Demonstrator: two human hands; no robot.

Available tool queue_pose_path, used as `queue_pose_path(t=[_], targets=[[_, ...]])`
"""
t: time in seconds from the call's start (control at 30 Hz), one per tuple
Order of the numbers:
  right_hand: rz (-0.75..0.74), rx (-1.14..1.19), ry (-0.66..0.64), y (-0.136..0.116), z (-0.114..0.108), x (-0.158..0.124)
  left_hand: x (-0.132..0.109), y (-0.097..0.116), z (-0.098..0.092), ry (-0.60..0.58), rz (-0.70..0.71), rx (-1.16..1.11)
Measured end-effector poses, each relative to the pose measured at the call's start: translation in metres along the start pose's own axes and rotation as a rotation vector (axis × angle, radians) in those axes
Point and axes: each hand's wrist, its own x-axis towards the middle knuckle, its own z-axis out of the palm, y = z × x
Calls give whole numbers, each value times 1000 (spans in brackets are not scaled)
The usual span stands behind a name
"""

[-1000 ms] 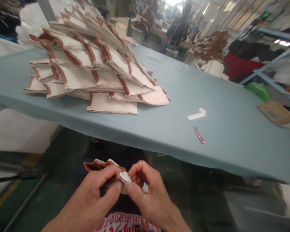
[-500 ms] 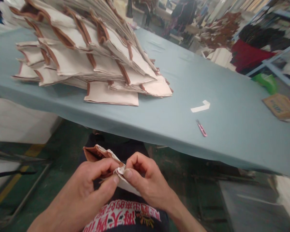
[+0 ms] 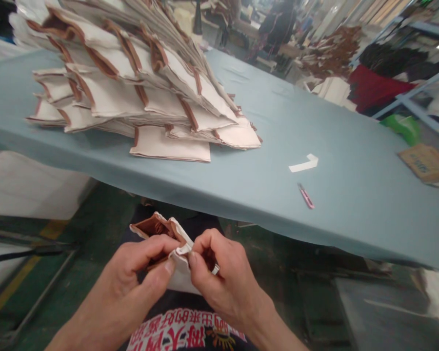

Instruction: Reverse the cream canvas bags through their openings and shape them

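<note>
Over my lap, in front of the table edge, a white fabric pouch with brown lining (image 3: 185, 279) is held between both hands. My left hand (image 3: 139, 273) pinches its seam with thumb and forefinger. Close beside it, my right hand (image 3: 219, 270) is closed in a pinch on the same edge, thumb against forefinger. The brown inside of the pouch shows at its open mouth, beyond my left fingers. Much of the pouch is hidden behind the hands, and the small part at the fingertips is hard to make out.
A tall stack of similar white pouches with brown edges (image 3: 113, 100) lies on the blue-covered table (image 3: 256, 180). To the right are a white strip (image 3: 303, 163) and pink thread snips (image 3: 306, 196). A cardboard box (image 3: 424, 163) and a green item (image 3: 402, 127) sit at the far right.
The pouch has turned a little, and its mouth shows more of the brown lining. My right fingers have shifted slightly along the edge. The view has moved slightly.
</note>
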Motion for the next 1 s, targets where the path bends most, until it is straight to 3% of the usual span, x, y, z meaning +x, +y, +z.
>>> queue_pose_path(t=[0.17,0.53,0.8,1.0], targets=[[111,96,-63,-1,4,-4,6,6,4,-32,-65,-40],[257,118,-71,-1,6,-4,11,-1,0,-50,58,18],[22,-55,56,3,18,-11,4,-22,-3,-29,37,-18],[-101,-140,125,6,33,-23,1,-25,-5,22,36,0]])
